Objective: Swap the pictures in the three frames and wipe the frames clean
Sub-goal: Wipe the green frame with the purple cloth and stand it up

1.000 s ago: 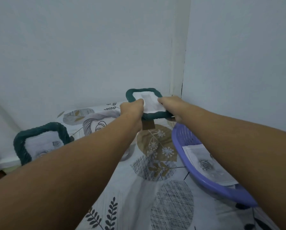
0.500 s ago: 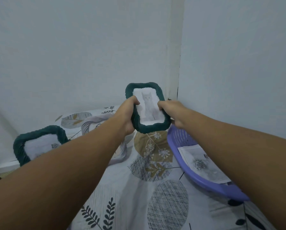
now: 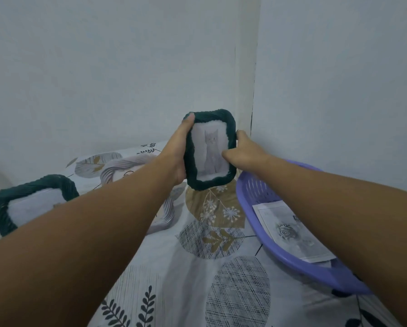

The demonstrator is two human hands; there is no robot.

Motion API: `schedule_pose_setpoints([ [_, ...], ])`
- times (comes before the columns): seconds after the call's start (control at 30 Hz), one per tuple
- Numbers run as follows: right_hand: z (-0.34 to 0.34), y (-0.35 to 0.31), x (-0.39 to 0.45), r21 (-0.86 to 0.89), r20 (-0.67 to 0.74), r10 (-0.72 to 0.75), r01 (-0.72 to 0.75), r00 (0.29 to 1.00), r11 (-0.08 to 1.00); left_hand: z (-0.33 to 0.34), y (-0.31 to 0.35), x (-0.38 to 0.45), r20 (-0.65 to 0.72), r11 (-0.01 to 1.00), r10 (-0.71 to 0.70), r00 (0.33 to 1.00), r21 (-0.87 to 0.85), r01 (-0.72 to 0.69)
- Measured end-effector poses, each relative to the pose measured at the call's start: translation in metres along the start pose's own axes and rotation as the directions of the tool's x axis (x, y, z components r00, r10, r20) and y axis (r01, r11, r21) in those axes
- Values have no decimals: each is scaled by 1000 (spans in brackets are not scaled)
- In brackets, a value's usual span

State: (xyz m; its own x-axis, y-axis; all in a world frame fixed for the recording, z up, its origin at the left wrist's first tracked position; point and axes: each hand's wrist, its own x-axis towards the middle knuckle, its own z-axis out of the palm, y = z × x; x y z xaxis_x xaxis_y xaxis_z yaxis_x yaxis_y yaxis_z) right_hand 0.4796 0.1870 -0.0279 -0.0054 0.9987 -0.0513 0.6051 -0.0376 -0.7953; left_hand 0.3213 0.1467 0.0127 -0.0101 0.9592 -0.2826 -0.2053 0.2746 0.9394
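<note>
From my remote seat, I saw a second green frame (image 3: pixel 32 199) leaning well left of the held frame (image 3: pixel 209 149), partly behind the left forearm. The left hand (image 3: pixel 177 152) gripped the held frame's left edge, thumb on its top corner. That frame stood upright above the patterned tabletop (image 3: pixel 197 267), showing a cat picture (image 3: pixel 210 152). The right hand (image 3: pixel 242 153) pinched its right edge. Right of it sat a purple basket (image 3: pixel 252 204) holding a rose print (image 3: pixel 289 232).

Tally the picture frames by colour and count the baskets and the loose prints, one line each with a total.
Dark green frames: 2, one held upright, one at the left
Pale grey frames: 1
Purple baskets: 1
Loose prints in basket: at least 1
Total: 5
</note>
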Motion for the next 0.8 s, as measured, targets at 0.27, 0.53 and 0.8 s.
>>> schedule_pose_setpoints([
  [0.27,1,9,3,-215,-77,15,-31,997,976,-4,-21,20,-84,995,-103,991,-12,102],
  [0.53,-1,6,5,-197,-133,-89,62,987,978,-5,-22,28,-138,980,-186,973,-98,174],
  [0.8,3,12,3,-298,-158,-158,106,975,949,-2,-33,35,-244,984,-170,955,-90,152],
])
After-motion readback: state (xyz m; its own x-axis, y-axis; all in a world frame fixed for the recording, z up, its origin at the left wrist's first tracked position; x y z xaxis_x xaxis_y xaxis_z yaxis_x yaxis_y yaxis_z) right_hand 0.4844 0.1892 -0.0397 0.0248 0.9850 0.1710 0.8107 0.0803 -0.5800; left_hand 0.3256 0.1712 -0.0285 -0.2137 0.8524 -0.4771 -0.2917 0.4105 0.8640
